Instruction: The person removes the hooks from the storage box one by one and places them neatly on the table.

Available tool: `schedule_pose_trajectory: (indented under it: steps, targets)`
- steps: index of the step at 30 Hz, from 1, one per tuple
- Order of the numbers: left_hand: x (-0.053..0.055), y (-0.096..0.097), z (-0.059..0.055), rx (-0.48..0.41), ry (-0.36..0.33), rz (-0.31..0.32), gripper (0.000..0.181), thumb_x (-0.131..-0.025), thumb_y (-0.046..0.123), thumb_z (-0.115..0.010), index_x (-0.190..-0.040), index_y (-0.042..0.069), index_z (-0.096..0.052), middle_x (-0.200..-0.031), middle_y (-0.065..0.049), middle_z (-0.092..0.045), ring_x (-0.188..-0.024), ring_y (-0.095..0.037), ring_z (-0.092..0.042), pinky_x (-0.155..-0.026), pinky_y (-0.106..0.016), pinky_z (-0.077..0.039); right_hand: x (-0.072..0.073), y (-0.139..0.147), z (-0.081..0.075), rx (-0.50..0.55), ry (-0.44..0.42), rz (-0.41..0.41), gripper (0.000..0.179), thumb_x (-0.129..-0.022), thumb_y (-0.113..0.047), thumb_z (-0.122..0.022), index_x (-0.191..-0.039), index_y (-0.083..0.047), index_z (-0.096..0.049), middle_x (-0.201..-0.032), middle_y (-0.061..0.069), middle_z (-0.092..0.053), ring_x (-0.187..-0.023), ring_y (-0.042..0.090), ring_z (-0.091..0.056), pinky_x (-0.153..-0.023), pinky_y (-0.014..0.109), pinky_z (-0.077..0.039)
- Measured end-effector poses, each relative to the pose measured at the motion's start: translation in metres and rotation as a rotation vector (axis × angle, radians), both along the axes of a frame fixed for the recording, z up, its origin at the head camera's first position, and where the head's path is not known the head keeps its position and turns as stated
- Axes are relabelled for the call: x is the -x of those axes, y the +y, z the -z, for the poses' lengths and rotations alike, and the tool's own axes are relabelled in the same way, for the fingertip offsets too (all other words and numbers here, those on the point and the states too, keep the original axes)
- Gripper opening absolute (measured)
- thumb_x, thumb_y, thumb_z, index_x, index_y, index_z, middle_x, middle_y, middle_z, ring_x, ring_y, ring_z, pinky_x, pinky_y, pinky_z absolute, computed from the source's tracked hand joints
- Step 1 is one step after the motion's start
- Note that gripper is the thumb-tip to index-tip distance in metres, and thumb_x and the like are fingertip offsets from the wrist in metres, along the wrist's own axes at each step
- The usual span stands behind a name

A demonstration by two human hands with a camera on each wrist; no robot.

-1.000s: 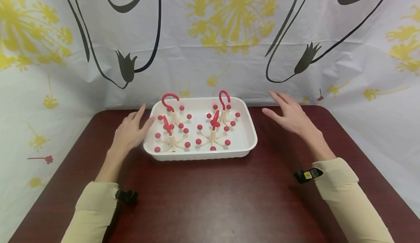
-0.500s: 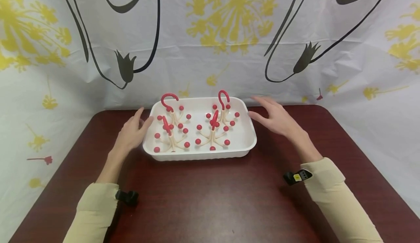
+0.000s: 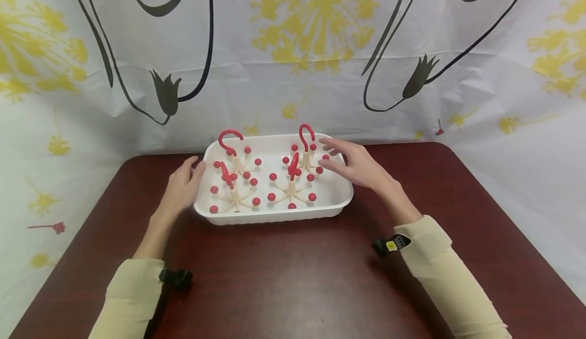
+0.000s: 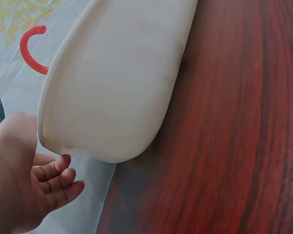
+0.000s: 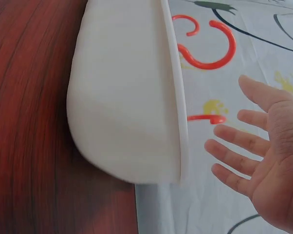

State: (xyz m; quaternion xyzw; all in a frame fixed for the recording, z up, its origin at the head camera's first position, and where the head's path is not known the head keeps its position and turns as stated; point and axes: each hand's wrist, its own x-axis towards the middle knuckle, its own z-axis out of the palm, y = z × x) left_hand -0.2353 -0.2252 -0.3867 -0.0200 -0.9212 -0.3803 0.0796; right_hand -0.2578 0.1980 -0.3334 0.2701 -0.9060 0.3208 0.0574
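A white tray (image 3: 274, 217) stands on the table and holds several hook-topped pieces. Each has a red hook above cream arms tipped with red balls, like this front right piece (image 3: 291, 189). My left hand (image 3: 180, 184) holds the tray's left end, thumb over the rim and curled fingers outside; in the left wrist view the thumb is hidden behind the rim. Over the tray's right end hovers my right hand (image 3: 359, 166), its fingers spread and holding nothing, beside the back right piece (image 3: 306, 161). From the right wrist, red hooks (image 5: 229, 46) show above the tray wall.
The dark red wooden table (image 3: 279, 278) extends in front of the tray and to both sides. Close behind it hangs a white cloth (image 3: 256, 89) printed with yellow and dark flowers. Black cameras sit at both sleeve cuffs.
My right hand has moved left, from beside the tray to over its right end. At the left rim, my left hand's fingers have curled in more.
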Motion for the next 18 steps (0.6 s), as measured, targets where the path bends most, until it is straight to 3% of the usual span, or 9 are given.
schedule_pose_trajectory:
  steps: [5,12,18]
  targets:
    - [0.004,-0.001,0.004,-0.035,0.029,0.001,0.066,-0.108,0.047,-0.032,-0.149,-0.005,-0.04,-0.137,-0.03,-0.052,-0.119,-0.042,-0.053,-0.105,-0.058,-0.04,0.003,-0.015,0.0,0.041,-0.008,-0.035,0.059,-0.094,-0.03,-0.073,-0.146,-0.012,-0.053,-0.127,0.01,-0.066,-0.107,0.023,-0.066,-0.091,0.045,-0.051]
    - [0.008,0.002,0.011,-0.086,0.059,-0.029,0.056,-0.109,0.037,-0.036,-0.144,-0.006,-0.048,-0.133,-0.029,-0.055,-0.118,-0.041,-0.054,-0.106,-0.055,-0.04,0.011,-0.033,0.005,0.099,-0.007,-0.105,0.052,-0.094,-0.017,-0.073,-0.143,-0.008,-0.056,-0.12,0.011,-0.068,-0.094,0.021,-0.07,-0.079,0.037,-0.056]
    - [0.011,0.005,0.013,-0.114,0.061,-0.049,0.045,-0.108,0.023,-0.04,-0.142,-0.006,-0.049,-0.128,-0.028,-0.057,-0.111,-0.04,-0.054,-0.1,-0.053,-0.043,0.017,-0.044,0.008,0.133,-0.006,-0.166,0.044,-0.095,-0.015,-0.072,-0.138,-0.009,-0.061,-0.118,0.006,-0.069,-0.098,0.019,-0.068,-0.085,0.037,-0.055]
